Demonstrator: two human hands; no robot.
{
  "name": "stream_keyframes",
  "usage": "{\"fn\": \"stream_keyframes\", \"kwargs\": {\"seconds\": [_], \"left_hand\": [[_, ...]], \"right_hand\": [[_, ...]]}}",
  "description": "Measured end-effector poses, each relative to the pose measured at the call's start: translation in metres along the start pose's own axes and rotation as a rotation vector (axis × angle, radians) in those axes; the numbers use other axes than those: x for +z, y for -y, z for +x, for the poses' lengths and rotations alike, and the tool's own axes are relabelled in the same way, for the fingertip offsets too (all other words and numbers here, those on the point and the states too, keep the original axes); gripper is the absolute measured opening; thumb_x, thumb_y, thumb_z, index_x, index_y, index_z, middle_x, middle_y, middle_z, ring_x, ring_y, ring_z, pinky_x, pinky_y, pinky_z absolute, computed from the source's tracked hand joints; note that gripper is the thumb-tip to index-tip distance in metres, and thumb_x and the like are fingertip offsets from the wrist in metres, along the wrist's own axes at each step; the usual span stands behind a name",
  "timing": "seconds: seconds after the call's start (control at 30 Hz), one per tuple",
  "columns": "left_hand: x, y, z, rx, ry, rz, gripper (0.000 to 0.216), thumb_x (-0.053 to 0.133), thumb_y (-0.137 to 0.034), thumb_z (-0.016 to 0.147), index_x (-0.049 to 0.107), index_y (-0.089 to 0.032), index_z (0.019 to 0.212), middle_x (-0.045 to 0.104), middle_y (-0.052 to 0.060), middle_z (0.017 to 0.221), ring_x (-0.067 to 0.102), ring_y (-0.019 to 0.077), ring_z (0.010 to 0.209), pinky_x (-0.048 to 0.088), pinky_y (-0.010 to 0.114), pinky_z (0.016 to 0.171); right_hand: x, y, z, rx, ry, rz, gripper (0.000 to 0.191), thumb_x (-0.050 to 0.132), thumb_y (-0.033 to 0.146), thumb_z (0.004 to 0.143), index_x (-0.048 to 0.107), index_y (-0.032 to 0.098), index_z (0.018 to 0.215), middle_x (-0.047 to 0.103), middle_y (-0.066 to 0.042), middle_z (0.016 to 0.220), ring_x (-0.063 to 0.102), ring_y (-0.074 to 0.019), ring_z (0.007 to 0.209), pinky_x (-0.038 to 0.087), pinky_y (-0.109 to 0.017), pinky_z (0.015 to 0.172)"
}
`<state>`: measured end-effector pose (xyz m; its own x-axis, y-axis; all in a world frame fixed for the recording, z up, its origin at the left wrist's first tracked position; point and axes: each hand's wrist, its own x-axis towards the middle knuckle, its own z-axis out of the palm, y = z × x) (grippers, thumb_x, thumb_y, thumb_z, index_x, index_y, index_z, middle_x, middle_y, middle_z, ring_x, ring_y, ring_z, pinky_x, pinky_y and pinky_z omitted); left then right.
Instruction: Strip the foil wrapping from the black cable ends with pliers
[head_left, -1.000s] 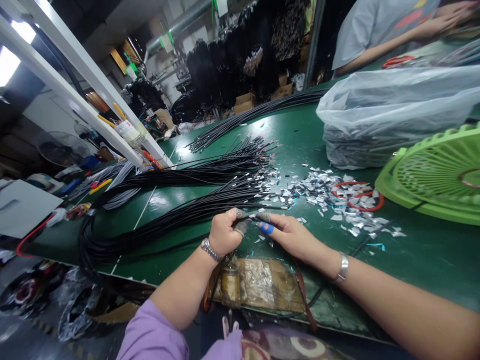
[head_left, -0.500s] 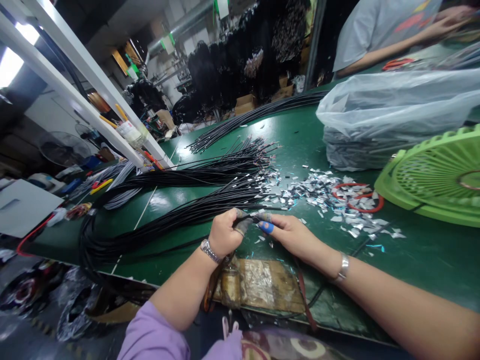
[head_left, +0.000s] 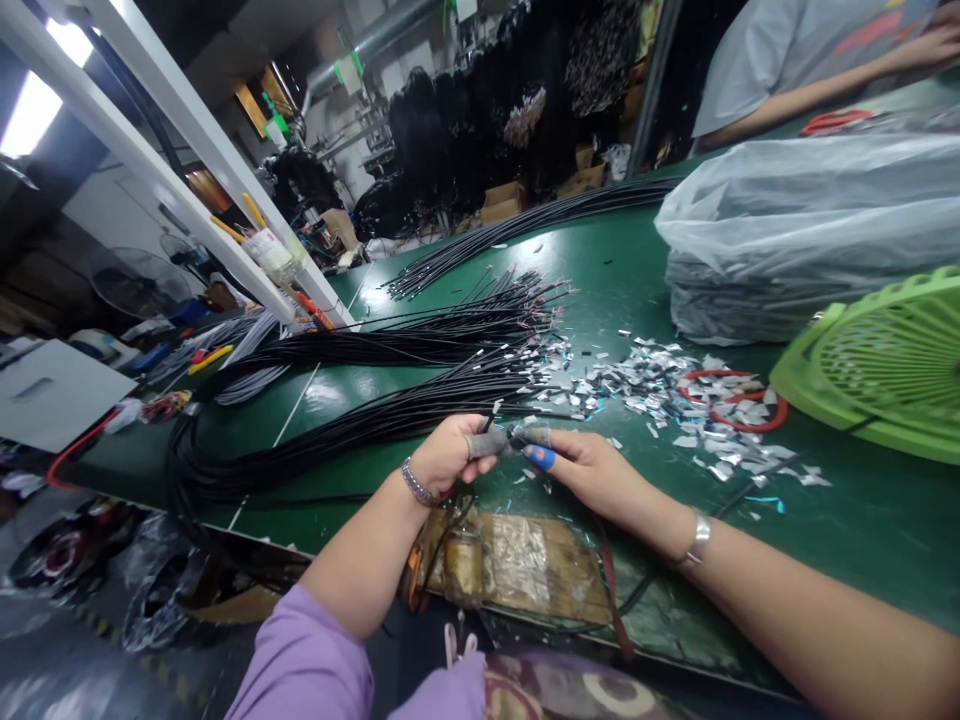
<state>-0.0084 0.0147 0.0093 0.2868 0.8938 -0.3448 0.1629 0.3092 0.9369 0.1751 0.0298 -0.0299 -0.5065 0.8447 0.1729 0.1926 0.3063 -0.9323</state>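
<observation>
My left hand (head_left: 454,450) is closed around a thin black cable (head_left: 492,416), whose tip pokes up above the fingers. Grey wrapping covers some of its fingertips. Close beside it, my right hand (head_left: 589,468) pinches at the same spot, thumb and forefinger pressed together on a short dark piece of the cable between the hands; its exact shape is too small to make out. Blue tape is wrapped on the right thumb. Behind the hands lies a bundle of black cables (head_left: 360,432), its cut ends pointing right.
White and silver scraps (head_left: 637,385) litter the green table (head_left: 862,540) around red rings (head_left: 750,420). To the right stand a green fan (head_left: 885,360) and a plastic-bagged stack (head_left: 787,240). A taped wooden board (head_left: 532,565) sits at the front edge. A co-worker's arm (head_left: 817,95) shows far right.
My left fingers have shifted their hold, and a cable tip now sticks up above them. My right hand keeps its pinch. The view has swung slightly left.
</observation>
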Motion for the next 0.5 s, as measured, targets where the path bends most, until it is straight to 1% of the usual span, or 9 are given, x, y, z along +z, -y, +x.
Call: {"fn": "stream_keyframes", "kwargs": {"seconds": [0.07, 0.17, 0.3, 0.37, 0.4, 0.5], "left_hand": [[-0.0019, 0.0008, 0.0013, -0.031, 0.035, -0.05, 0.051, 0.071, -0.06, 0.055, 0.052, -0.013, 0.066, 0.047, -0.007, 0.042, 0.028, 0.0006, 0.027, 0.012, 0.017, 0.03], [-0.003, 0.0022, 0.0023, -0.043, 0.035, -0.078, 0.051, 0.072, -0.059, 0.055, 0.051, -0.014, 0.064, 0.046, -0.007, 0.042, 0.028, 0.0005, 0.027, 0.011, 0.017, 0.03], [-0.0004, 0.0018, 0.0007, -0.027, 0.023, -0.009, 0.049, 0.071, -0.057, 0.056, 0.054, -0.013, 0.066, 0.045, -0.007, 0.042, 0.029, 0.0009, 0.029, 0.013, 0.017, 0.03], [0.0016, 0.0016, 0.0002, -0.035, 0.019, 0.047, 0.047, 0.071, -0.056, 0.057, 0.055, -0.013, 0.067, 0.045, -0.007, 0.043, 0.029, 0.0014, 0.03, 0.015, 0.017, 0.031], [0.0024, 0.002, 0.0003, -0.038, 0.012, 0.078, 0.046, 0.07, -0.056, 0.058, 0.055, -0.013, 0.067, 0.044, -0.007, 0.043, 0.029, 0.0017, 0.03, 0.015, 0.018, 0.031], [0.0031, 0.0054, 0.0022, -0.023, -0.024, 0.197, 0.043, 0.066, -0.055, 0.063, 0.053, -0.015, 0.068, 0.043, -0.008, 0.044, 0.028, 0.0025, 0.032, 0.019, 0.018, 0.034]], "right_hand": [[-0.0001, -0.0002, 0.0, -0.013, 0.005, -0.016, 0.036, 0.05, 0.051, 0.08, 0.073, 0.023, 0.085, 0.067, -0.001, 0.067, 0.059, -0.0201, 0.064, 0.048, -0.032, 0.061], [-0.0014, -0.0012, 0.0002, -0.032, -0.001, -0.041, 0.034, 0.052, 0.047, 0.08, 0.072, 0.022, 0.089, 0.07, -0.003, 0.075, 0.062, -0.022, 0.071, 0.051, -0.034, 0.067], [-0.0038, -0.0014, 0.0003, -0.037, -0.115, -0.01, 0.03, 0.058, 0.041, 0.076, 0.067, 0.02, 0.096, 0.07, -0.005, 0.084, 0.064, -0.0215, 0.077, 0.052, -0.034, 0.072], [-0.0044, -0.0005, 0.0002, -0.077, -0.159, -0.011, 0.026, 0.058, 0.039, 0.077, 0.066, 0.021, 0.094, 0.07, -0.005, 0.087, 0.064, -0.0205, 0.078, 0.051, -0.033, 0.074], [-0.0046, 0.0002, 0.0002, -0.095, -0.161, -0.027, 0.023, 0.057, 0.037, 0.077, 0.066, 0.021, 0.091, 0.07, -0.005, 0.086, 0.063, -0.0199, 0.077, 0.051, -0.033, 0.073], [-0.0053, 0.0015, 0.0004, -0.093, -0.116, -0.071, 0.017, 0.055, 0.034, 0.077, 0.065, 0.02, 0.078, 0.068, -0.003, 0.073, 0.059, -0.0179, 0.067, 0.048, -0.03, 0.064]]}}
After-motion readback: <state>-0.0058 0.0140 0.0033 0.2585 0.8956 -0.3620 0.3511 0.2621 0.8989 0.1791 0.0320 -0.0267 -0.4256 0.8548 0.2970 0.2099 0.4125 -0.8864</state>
